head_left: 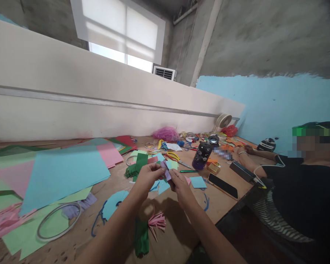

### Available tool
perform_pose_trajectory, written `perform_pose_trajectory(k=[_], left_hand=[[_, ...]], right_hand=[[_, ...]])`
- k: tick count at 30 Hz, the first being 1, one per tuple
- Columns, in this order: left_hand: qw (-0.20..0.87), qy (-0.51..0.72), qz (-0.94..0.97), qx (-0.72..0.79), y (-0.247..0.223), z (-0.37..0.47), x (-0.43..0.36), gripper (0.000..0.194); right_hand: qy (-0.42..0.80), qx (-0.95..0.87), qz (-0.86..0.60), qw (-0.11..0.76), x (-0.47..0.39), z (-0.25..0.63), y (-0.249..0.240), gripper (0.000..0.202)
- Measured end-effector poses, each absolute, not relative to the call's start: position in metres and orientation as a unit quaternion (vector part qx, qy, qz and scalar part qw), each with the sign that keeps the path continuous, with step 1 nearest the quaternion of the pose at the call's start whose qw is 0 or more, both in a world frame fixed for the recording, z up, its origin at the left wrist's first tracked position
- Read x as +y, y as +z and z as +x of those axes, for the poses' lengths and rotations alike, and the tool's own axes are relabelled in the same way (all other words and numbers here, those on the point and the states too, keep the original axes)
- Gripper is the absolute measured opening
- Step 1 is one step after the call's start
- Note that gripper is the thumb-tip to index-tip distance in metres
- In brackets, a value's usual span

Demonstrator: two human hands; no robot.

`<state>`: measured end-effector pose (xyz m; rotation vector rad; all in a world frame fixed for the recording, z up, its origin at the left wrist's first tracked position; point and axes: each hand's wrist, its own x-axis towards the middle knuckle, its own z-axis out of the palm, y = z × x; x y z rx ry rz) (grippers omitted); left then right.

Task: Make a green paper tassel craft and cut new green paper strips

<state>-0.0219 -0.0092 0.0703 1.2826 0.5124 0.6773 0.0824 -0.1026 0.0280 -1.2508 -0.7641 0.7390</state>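
Between my two hands is a small piece of purple paper (166, 173), held up over the middle of the table. My left hand (150, 176) pinches its left edge with thumb and fingers. On the other side, my right hand (179, 182) has its fingers closed on the paper's right edge. Just behind my left hand lies a fringed dark green paper piece (141, 162). Small blue paper pieces (163, 187) lie beneath the hands. Nearer to me, between my forearms, rest a pink paper tassel (157, 220) and a green crepe roll (142, 236).
Large coloured sheets (68, 168) cover the left side, with a metal ring (59, 221) in front. Yellow-handled scissors (173, 157), a dark tumbler (202, 157), a phone (222, 185) and a black box (242, 171) stand or lie rightward. A co-worker (294, 190) sits at the right.
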Motion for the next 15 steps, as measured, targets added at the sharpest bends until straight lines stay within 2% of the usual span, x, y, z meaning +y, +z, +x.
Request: perform_pose_trajectory(k=[10, 15], left_hand=[[0.683, 0.292, 0.623, 0.247, 0.068, -0.024, -0.002, 0.027], [0.68, 0.241, 0.649, 0.242, 0.065, -0.021, 0.0, 0.023]], right_hand=[[0.32, -0.324, -0.56, 0.692, -0.106, 0.089, 0.043, 0.047], [0.307, -0.341, -0.559, 0.691, -0.106, 0.101, 0.053, 0.045]])
